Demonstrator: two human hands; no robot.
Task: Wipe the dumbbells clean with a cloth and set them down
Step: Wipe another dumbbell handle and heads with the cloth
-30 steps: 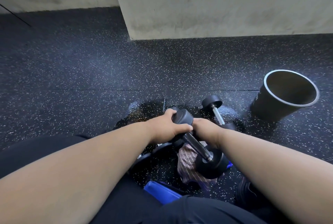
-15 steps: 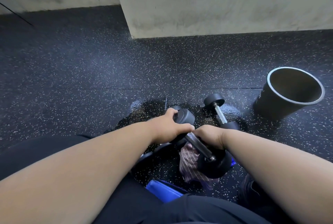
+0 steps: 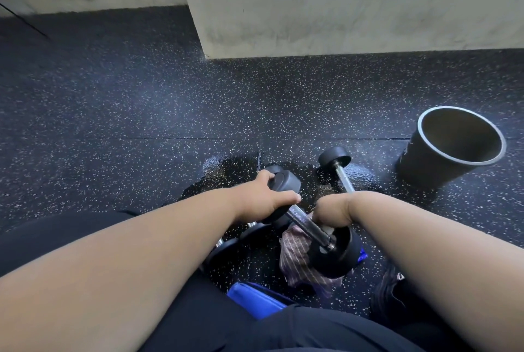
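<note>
A black dumbbell with a knurled metal bar is held tilted above the floor. My left hand grips its far head. My right hand is closed on a striped brownish cloth pressed against the bar near the lower head; the cloth hangs down beneath. A second dumbbell lies on the wet floor just beyond my right hand, its near end hidden by my wrist. Under my left forearm, parts of another dumbbell show.
A black bucket, open and tilted toward me, stands at the right. A wet patch darkens the speckled rubber floor. A pale wall block rises behind. A blue object lies by my legs.
My right hand with the cloth has slid down the bar toward the lower head. The left hand keeps its hold on the far head.
</note>
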